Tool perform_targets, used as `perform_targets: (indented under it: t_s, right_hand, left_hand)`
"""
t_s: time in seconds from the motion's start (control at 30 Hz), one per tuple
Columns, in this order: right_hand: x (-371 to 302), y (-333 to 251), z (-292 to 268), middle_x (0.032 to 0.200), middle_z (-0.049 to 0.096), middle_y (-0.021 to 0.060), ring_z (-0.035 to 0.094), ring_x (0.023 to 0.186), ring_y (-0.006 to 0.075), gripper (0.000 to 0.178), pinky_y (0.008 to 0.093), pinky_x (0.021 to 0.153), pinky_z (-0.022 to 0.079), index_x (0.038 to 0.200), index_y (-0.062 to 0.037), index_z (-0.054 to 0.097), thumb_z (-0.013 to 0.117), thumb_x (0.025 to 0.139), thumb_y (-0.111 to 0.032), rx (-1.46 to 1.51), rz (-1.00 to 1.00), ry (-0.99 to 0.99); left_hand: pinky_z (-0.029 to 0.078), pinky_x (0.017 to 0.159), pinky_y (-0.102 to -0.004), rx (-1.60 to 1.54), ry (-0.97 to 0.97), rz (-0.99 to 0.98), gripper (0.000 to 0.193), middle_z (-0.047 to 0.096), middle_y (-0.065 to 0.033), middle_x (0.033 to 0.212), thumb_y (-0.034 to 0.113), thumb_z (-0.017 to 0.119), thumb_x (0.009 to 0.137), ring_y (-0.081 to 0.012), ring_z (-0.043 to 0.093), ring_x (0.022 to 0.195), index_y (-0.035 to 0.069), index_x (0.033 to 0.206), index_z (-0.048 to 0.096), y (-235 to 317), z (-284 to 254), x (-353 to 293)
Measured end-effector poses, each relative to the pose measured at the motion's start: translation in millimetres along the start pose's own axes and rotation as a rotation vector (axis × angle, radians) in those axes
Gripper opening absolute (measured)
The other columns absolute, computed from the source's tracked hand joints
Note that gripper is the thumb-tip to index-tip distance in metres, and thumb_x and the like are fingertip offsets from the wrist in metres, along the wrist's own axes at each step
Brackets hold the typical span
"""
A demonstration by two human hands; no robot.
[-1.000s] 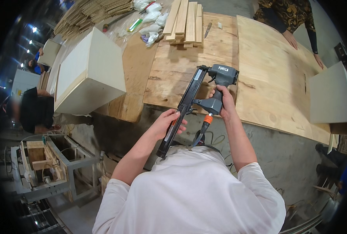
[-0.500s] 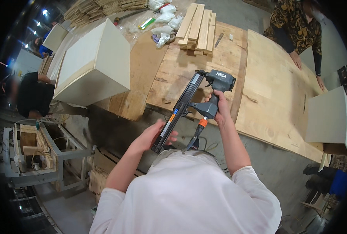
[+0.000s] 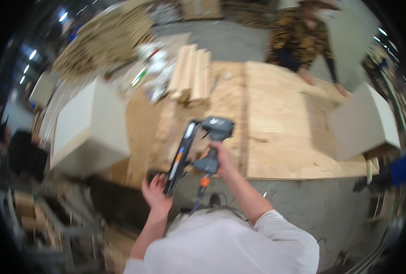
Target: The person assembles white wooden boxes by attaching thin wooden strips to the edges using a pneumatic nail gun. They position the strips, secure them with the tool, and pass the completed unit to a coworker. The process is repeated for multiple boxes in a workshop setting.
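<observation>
A dark grey pneumatic nail gun [image 3: 217, 128] with a long black magazine hangs before me, tilted, over the table's near edge. My right hand [image 3: 221, 157] is closed round its handle. An orange fitting and an air hose [image 3: 204, 182] run down from the handle's base. Beside the magazine's lower end is my left hand [image 3: 156, 195], open with its fingers spread; whether it touches the magazine I cannot tell. Beyond the gun, a stack of light wood strips [image 3: 189, 75] lies on the wooden work table [image 3: 223, 96].
A white box-shaped cabinet [image 3: 86, 132] stands at the left and another white box [image 3: 367, 123] at the right. Across the table a person [image 3: 299, 41] in a patterned top rests both hands on a plywood sheet [image 3: 285, 137]. Brown slats [image 3: 107, 41] are piled at far left.
My view has swung right and lifted, so the table sits lower and further left. My left hand has turned, its fingers now spread outward beside the magazine. My right hand keeps its grip.
</observation>
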State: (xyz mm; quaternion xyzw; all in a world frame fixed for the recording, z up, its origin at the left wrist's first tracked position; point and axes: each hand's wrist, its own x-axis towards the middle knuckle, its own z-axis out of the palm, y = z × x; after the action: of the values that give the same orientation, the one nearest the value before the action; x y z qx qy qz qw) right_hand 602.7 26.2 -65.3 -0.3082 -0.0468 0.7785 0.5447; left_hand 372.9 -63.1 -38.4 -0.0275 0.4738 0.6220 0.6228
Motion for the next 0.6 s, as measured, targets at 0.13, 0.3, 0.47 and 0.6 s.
perform_targets:
  t_s: [0.13,0.3,0.47,0.6]
  right_hand:
    - [-5.6,14.2,10.8,0.072,0.063,0.0075,0.064,0.062,0.0207,0.017,0.0361,0.062,0.057,0.090,-0.0056,0.056,0.056,0.084,-0.022,-0.043,0.026,0.021]
    - [-9.5,26.5,20.7,0.074,0.059,0.0067,0.061,0.066,0.0188,0.017,0.0362,0.066,0.055,0.089,-0.0042,0.052,0.054,0.087,-0.021,0.065,0.031,-0.147]
    - [-10.0,-7.4,27.4,0.074,0.058,0.0069,0.061,0.067,0.0188,0.015,0.0358,0.068,0.054,0.088,-0.0043,0.050,0.054,0.087,-0.019,0.053,-0.009,-0.237]
    - [-4.6,-42.2,27.4,0.074,0.061,0.0067,0.061,0.064,0.0166,0.017,0.0304,0.062,0.052,0.086,-0.0022,0.054,0.057,0.086,-0.019,-0.380,-0.253,-0.182]
  left_hand:
    - [0.047,0.081,-0.0385,-0.035,0.046,0.063,0.061,0.058,-0.0050,0.099,0.063,0.039,0.087,-0.0211,0.056,0.090,0.007,0.110,0.050,1.0,-25.3,17.2]
    - [0.048,0.081,-0.0383,0.057,-0.003,0.201,0.053,0.054,-0.0033,0.093,0.060,0.037,0.090,-0.0184,0.055,0.090,0.011,0.104,0.051,21.3,56.6,37.4]
    - [0.047,0.077,-0.0376,0.300,-0.318,0.179,0.038,0.054,-0.0022,0.096,0.047,0.043,0.092,-0.0170,0.052,0.089,0.011,0.098,0.053,15.6,69.2,30.1]
    - [0.043,0.073,-0.0339,0.368,-0.213,-0.028,0.021,0.056,0.0003,0.086,0.034,0.054,0.089,-0.0171,0.051,0.078,0.013,0.094,0.053,9.0,19.8,34.5]
